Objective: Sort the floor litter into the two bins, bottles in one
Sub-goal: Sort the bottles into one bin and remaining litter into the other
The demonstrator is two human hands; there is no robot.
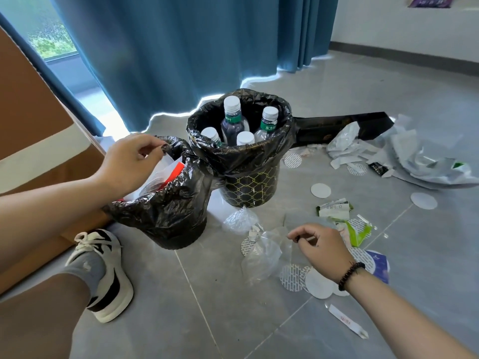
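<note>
Blue curtain (181, 47) behind, brown cardboard box (31, 130) at left, grey tiled floor (427, 281).

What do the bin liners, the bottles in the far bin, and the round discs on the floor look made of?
Bin liners: thin black plastic film, glossy and crinkled. Bottles: clear plastic with white ribbed caps, liquid showing through. Round discs: flat and white, some with a printed pattern; probably paper or foil seal liners, hard to say.

Bright daylight enters from the window (49, 35) behind the blue fabric curtain (181, 47), blowing out its hem. Shadows on the grey tiled floor (388, 99) are soft, and straight lines bend at the frame edges.
</note>
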